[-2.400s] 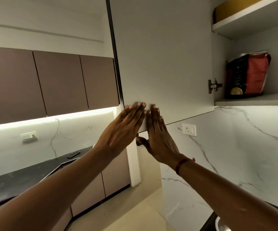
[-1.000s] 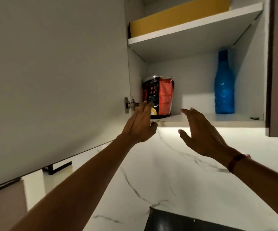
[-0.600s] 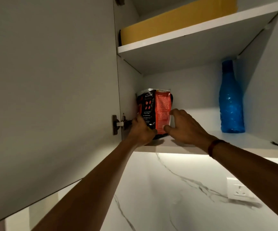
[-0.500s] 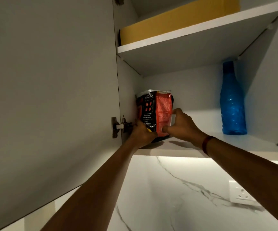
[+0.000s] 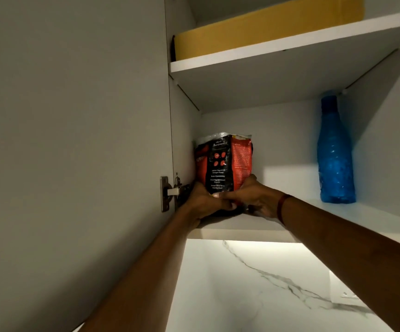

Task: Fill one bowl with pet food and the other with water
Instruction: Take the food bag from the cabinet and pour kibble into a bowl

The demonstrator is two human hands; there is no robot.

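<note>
Kitchen wall cabinet overhead, its door [image 5: 74, 140] swung wide to the left: the lower shelf [image 5: 337, 218] carries the pet food bag [image 5: 225, 161] hard against the left wall and a blue bottle [image 5: 335, 154] well apart to the right. A second ago both hands were spread open short of the shelf; now the left hand [image 5: 203, 202] and right hand [image 5: 257, 200] have closed round the bag's base from either side, fingers curled and meeting at its front. The bag stands upright and seems to rest on the shelf. So the food looks secured and ready to lift down; no bowl is in view, so by my judgement nothing is filled yet
</note>
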